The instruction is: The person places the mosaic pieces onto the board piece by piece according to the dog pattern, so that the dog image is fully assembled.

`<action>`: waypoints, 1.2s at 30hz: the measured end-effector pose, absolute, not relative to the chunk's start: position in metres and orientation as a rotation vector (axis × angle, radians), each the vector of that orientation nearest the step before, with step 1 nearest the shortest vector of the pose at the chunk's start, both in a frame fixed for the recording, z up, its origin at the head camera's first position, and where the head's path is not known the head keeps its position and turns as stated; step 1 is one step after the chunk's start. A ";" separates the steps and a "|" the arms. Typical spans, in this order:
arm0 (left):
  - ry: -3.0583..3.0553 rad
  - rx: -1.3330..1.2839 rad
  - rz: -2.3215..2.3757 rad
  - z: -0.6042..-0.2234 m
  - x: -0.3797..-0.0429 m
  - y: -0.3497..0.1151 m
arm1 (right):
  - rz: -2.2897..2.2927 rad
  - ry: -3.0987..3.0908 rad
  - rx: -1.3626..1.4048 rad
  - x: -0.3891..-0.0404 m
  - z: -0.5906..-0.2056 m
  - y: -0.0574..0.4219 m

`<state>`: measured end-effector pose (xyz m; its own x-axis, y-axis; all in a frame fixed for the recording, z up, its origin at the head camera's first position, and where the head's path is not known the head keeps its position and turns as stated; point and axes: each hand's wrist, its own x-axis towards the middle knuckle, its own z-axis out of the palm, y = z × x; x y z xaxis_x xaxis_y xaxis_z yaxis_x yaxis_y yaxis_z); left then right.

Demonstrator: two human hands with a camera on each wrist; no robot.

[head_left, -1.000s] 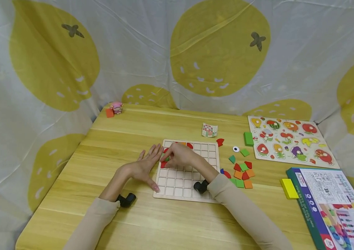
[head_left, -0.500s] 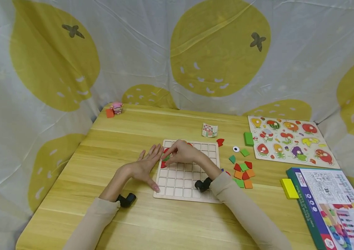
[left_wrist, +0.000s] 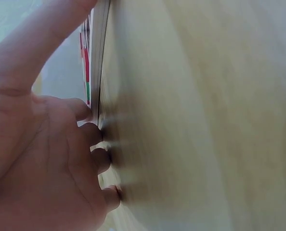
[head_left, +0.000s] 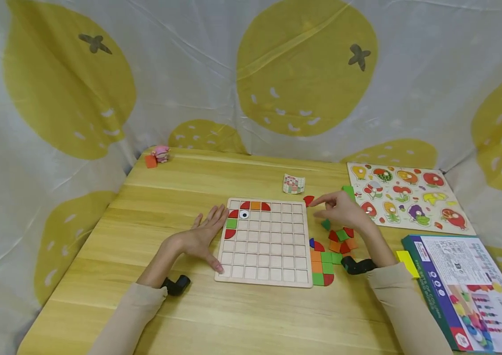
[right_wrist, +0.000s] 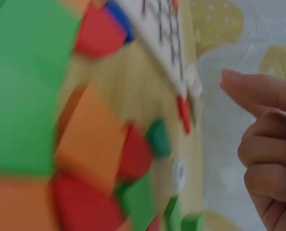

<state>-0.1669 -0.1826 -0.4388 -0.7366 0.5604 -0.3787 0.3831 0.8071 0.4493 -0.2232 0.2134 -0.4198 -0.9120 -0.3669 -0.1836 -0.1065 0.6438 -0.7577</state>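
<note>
My left hand (head_left: 202,242) lies spread at the left edge of a wooden grid board (head_left: 268,250), thumb at its lower-left corner. In the left wrist view, its fingertips (left_wrist: 100,160) rest on the table along the board's side. On the board's upper left sit red quarter-round pieces (head_left: 230,233), an orange square (head_left: 255,205), a green square (head_left: 231,223) and a white eye disc (head_left: 244,214). My right hand (head_left: 344,211) holds nothing; its index finger points at red pieces (head_left: 309,200) beside the board's upper-right corner, the other fingers bent.
Loose green, orange and red pieces (head_left: 328,268) lie right of the board; another eye disc (right_wrist: 179,174) is among them. A pattern card (head_left: 293,184) lies behind. Further right are a fruit puzzle (head_left: 415,199), a box (head_left: 459,281) and a yellow block (head_left: 406,264).
My right hand has left the board's upper left and moved right to the red pieces, uncovering the placed pieces and eye disc. My left hand stays at the board's edge.
</note>
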 end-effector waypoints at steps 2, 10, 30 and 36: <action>2.489 0.696 0.466 -0.439 -0.166 -0.183 | -1.129 2.553 -0.310 -0.219 -0.426 0.229; 2.477 0.720 0.486 -0.441 -0.166 -0.181 | -1.024 2.554 -0.103 -0.194 -0.441 0.267; 2.488 0.698 0.461 -0.438 -0.166 -0.184 | -1.206 2.525 -0.031 -0.215 -0.438 0.237; 2.481 0.710 0.479 -0.437 -0.166 -0.182 | -1.171 2.585 -0.152 -0.240 -0.442 0.210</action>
